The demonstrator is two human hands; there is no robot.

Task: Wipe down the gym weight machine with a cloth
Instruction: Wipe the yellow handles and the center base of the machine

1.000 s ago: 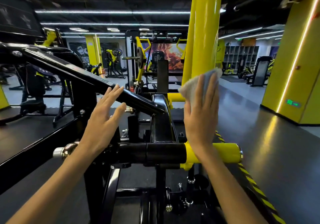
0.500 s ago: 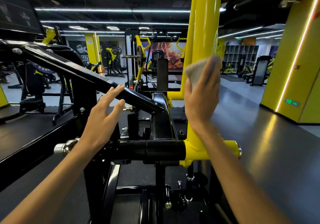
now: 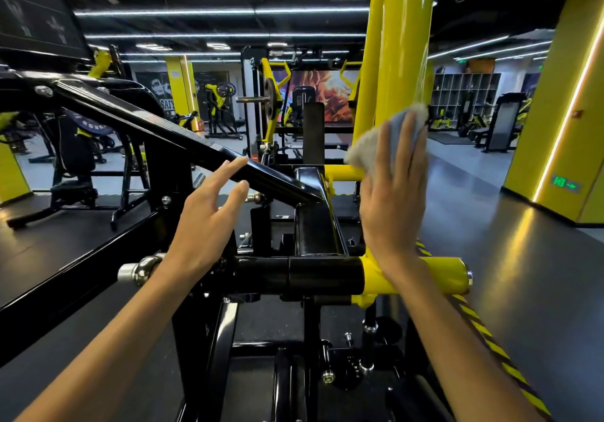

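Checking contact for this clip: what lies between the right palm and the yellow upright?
In the head view, the cloth lies between the flat right hand and the yellow upright; nothing else shows there.

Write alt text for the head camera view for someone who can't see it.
A person's right hand presses a grey cloth flat against a yellow upright post of a gym weight machine. The left hand, fingers relaxed, touches a sloping black bar.
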